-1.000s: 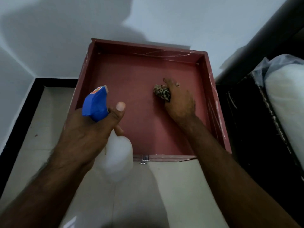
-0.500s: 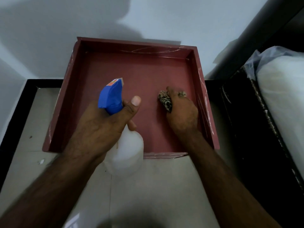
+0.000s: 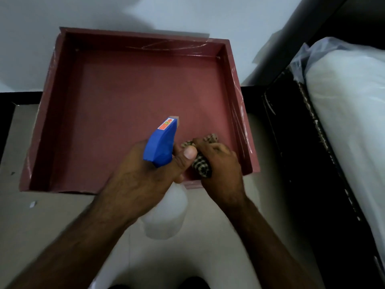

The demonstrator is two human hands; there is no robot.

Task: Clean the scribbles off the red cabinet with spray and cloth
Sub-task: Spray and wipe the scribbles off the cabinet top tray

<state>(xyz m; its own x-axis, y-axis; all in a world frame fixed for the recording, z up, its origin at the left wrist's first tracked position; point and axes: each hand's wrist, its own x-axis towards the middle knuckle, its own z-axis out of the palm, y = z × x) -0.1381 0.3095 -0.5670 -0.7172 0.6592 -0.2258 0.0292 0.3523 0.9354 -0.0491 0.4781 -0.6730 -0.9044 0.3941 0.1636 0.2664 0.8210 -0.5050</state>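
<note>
Near cabinet front-right edge: right hand clutches cloth (left hand grips sprayer).

There is just the one view, from a camera worn on the person's head, looking steeply down and a little forward. It sits close above the work: both forearms run up from the bottom edge and the hands, left hand and right hand, meet near the middle. The red cabinet fills the centre, lying on the floor. The wall crosses the top, and a plastic-wrapped mattress runs down the right edge.
</note>
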